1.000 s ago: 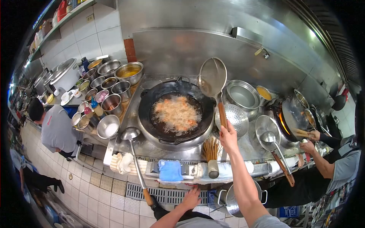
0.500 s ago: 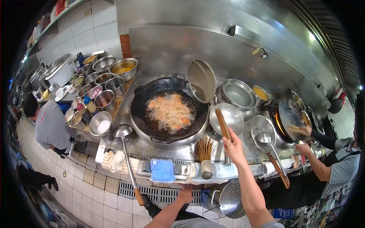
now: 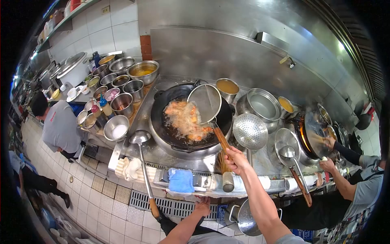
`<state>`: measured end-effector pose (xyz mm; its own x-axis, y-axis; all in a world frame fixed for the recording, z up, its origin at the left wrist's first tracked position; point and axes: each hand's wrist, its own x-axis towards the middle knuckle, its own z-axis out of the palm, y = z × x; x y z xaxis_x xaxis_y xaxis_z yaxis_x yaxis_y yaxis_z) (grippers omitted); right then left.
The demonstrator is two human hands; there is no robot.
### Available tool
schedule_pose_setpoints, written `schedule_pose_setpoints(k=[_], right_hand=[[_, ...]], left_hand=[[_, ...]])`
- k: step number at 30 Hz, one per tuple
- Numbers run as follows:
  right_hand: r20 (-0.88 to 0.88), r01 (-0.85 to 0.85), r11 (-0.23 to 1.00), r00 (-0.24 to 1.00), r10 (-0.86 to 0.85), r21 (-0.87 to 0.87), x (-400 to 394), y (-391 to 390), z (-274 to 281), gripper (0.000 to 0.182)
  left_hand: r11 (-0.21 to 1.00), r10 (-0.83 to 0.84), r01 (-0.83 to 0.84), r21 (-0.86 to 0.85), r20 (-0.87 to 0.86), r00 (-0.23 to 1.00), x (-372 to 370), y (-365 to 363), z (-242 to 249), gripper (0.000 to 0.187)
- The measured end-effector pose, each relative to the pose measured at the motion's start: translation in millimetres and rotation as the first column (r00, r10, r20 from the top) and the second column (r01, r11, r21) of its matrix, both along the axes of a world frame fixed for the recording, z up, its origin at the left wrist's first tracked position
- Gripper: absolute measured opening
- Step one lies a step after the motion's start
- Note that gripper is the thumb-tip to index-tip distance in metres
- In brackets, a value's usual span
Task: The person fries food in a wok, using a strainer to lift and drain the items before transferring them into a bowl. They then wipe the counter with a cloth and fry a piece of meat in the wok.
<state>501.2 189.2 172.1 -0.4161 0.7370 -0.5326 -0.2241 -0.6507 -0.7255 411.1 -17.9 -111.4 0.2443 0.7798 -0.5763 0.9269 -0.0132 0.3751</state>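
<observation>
The left hand point(image 3: 202, 206) is near the counter point(image 3: 140, 120), its grip unclear. The right hand point(image 3: 237, 160) is clamped on the strainer point(image 3: 206, 103) above the wok point(image 3: 159, 129), where food point(image 3: 183, 118) bubbles in oil point(image 3: 172, 132). Farther back, a pot point(image 3: 228, 98) holds yellowish liquid point(image 3: 227, 86).

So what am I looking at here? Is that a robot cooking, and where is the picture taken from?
There is no robot: these are a person's bare hands, seen from a camera worn on the head, looking forward and down. The right hand grips the wooden handle of a mesh strainer, held over a big black wok where food is bubbling. The left hand is low, near the front edge of the steel counter. Around the wok are a ladle, a perforated skimmer and a blue cloth. Farther left stand metal bowls; at the right is another person.
</observation>
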Motion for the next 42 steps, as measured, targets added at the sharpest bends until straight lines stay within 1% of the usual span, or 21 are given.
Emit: schedule_pose_setpoints(k=[5,6,7,9,10,13,14,16,17,19,20,21,23,25,27,31,35,37,39,41,42], right_hand=[[-0.149,-0.103,0.993,0.985,0.093,-0.060,-3.1,-5.2,-9.5,0.008],[-0.156,-0.123,0.990,0.982,0.112,-0.063,-1.2,-8.1,-11.8,0.008],[-0.164,-0.141,0.988,0.978,0.128,-0.067,-0.9,-12.7,-11.2,0.009],[-0.178,-0.155,0.985,0.974,0.140,-0.070,2.9,-26.5,-4.0,0.014],[-0.144,-0.150,0.988,0.979,0.144,-0.030,4.7,-35.2,2.5,0.016],[-0.081,-0.140,0.989,0.986,0.144,0.055,13.1,-57.5,16.2,0.023],[-0.009,-0.134,0.985,0.991,0.136,0.107,15.2,-66.6,23.8,0.026],[0.136,-0.110,0.980,0.987,0.088,0.165,17.4,-89.1,43.1,0.039],[0.135,-0.101,0.981,0.988,0.080,0.163,17.6,-99.5,49.9,0.039],[0.304,-0.130,0.952,0.952,0.041,0.278,14.8,-120.4,68.7,0.044],[0.402,-0.186,0.945,0.913,0.064,0.270,15.2,-130.9,90.3,0.049],[0.402,-0.179,0.946,0.914,0.059,0.269,15.9,-136.8,87.0,0.049],[0.533,-0.281,0.807,0.844,-0.050,0.519,19.2,-153.1,74.0,0.050],[0.553,-0.257,0.818,0.828,-0.087,0.514,13.4,-170.3,86.1,0.052],[0.551,-0.272,0.714,0.813,-0.187,0.645,10.1,-184.5,92.9,0.052],[0.663,-0.330,0.720,0.710,-0.237,0.610,1.1,-211.7,117.5,0.051],[0.688,-0.355,0.696,0.671,-0.275,0.624,-18.7,-233.7,121.4,0.050],[0.709,-0.325,0.758,0.662,-0.244,0.565,-32.7,-242.8,125.2,0.050],[0.702,-0.329,0.745,0.665,-0.254,0.581,-46.0,-248.0,129.1,0.051],[0.752,-0.325,0.812,0.628,-0.197,0.484,-61.0,-252.0,135.3,0.052],[0.723,-0.325,0.773,0.648,-0.237,0.545,-65.0,-253.3,125.4,0.053]], left_hand=[[0.992,0.035,-0.048,0.116,0.109,0.993,-19.2,-36.5,16.4,0.071],[0.980,0.102,-0.131,0.150,0.188,0.977,-30.0,-49.3,27.9,0.064],[0.980,0.110,-0.136,0.144,0.175,0.978,-42.8,-61.0,25.0,0.064],[0.960,0.214,-0.246,0.131,0.218,0.952,-69.3,-94.7,19.4,0.060],[0.942,0.222,-0.268,0.202,0.223,0.949,-87.5,-110.2,18.8,0.056],[0.924,0.288,-0.315,0.218,0.148,0.946,-139.9,-154.5,24.7,0.052],[0.929,0.276,-0.301,0.215,0.141,0.951,-155.6,-167.6,27.7,0.052],[0.869,0.464,-0.485,0.098,0.180,0.868,-182.1,-191.8,35.3,0.051],[0.874,0.456,-0.477,0.097,0.179,0.872,-193.6,-202.2,38.4,0.051],[0.842,0.526,-0.535,0.066,0.118,0.842,-215.6,-219.0,45.7,0.052],[0.846,0.520,-0.529,0.063,0.118,0.846,-225.6,-226.4,45.5,0.052],[0.829,0.541,-0.551,0.091,0.114,0.833,-234.9,-231.5,45.7,0.052],[0.816,0.556,-0.565,0.117,0.107,0.824,-252.3,-241.3,45.2,0.052],[0.770,0.623,-0.632,0.083,0.113,0.774,-268.7,-241.1,49.6,0.052],[0.763,0.632,-0.642,0.075,0.121,0.765,-284.0,-243.4,48.5,0.052],[0.747,0.656,-0.663,0.044,0.107,0.747,-310.9,-248.0,37.0,0.052],[0.765,0.629,-0.639,0.074,0.120,0.768,-328.1,-262.8,20.4,0.052],[0.764,0.632,-0.641,0.074,0.111,0.767,-333.8,-277.2,11.9,0.052],[0.760,0.647,-0.650,-0.003,0.095,0.757,-337.2,-287.3,6.2,0.053],[0.757,0.653,-0.650,-0.067,0.078,0.753,-341.5,-293.8,6.2,0.054],[0.759,0.651,-0.645,-0.091,0.058,0.757,-343.7,-297.5,5.5,0.054]])
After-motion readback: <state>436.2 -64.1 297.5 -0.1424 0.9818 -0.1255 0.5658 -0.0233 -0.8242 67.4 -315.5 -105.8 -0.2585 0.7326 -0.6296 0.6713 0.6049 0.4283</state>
